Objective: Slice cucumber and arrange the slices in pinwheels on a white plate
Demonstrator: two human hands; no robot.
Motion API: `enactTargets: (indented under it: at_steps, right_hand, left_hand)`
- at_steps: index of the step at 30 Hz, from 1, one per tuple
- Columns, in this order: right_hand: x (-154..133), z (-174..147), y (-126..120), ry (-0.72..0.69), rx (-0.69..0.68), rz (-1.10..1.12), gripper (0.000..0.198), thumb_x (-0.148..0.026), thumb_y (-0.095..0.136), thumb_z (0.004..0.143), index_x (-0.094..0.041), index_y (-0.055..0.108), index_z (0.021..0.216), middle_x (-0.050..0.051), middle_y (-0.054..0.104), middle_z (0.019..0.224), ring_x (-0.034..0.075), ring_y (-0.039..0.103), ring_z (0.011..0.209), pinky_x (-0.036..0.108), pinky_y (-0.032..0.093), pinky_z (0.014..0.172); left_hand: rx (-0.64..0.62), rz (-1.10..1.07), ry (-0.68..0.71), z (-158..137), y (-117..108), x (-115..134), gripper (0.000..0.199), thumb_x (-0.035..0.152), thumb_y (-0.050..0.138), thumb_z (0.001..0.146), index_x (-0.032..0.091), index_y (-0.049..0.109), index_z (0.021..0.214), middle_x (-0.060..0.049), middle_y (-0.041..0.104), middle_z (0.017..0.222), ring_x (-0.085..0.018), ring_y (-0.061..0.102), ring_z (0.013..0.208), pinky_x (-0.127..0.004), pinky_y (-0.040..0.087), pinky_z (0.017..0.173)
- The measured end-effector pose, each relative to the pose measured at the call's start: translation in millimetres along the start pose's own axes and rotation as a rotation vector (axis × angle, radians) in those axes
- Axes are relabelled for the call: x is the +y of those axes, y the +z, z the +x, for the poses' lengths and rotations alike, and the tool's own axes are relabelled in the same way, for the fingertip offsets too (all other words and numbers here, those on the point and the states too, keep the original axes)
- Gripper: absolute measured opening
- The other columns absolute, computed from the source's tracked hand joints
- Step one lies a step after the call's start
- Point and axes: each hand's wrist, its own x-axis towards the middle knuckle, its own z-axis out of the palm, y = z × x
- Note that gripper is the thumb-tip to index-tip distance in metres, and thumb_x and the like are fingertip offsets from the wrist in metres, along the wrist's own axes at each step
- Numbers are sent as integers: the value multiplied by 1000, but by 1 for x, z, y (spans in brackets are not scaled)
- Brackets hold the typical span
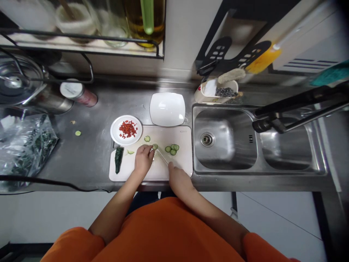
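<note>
My left hand [143, 159] is over the white cutting board [181, 140], its fingers pinched on a piece of cucumber [155, 146] with a pale cut face. A knife [163, 157] is in my right hand [180, 179]; its thin blade points up and left, its tip close to that piece. Several round cucumber slices [173, 149] lie overlapping on the board to the right. One more slice [147, 138] rests above my left hand. Left of that hand are a pale green sliver [130, 152] and a dark, bumpy cucumber length [118, 160].
A white plate [113, 135] of chopped red pieces [128, 129] overlaps the board's upper left corner. Behind the board stands a white square dish [167, 109]. A steel sink [226, 138] is on the right; a plastic bag of greens [29, 145] and a lidded can [79, 92] are left.
</note>
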Motion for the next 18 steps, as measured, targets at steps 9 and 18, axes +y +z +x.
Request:
enactTargets:
  at_steps: [9,18]
  right_hand:
    - [-5,6,-2,10,-31,109,34,0,28,86,-11,46,113,15,67,95,23,65,94,30,48,74]
    - [25,-14,20,7,-45,70,43,1,27,83,-12,45,120,14,67,92,23,65,91,29,47,71]
  left_hand:
    - [-29,-10,-53,2,-1,2,25,27,52,86,17,65,104,-9,63,93,-21,57,92,-34,47,84]
    - [-56,-6,-125,12,-4,10,18,20,51,82,18,65,95,-8,62,89,-21,57,89,-34,46,84]
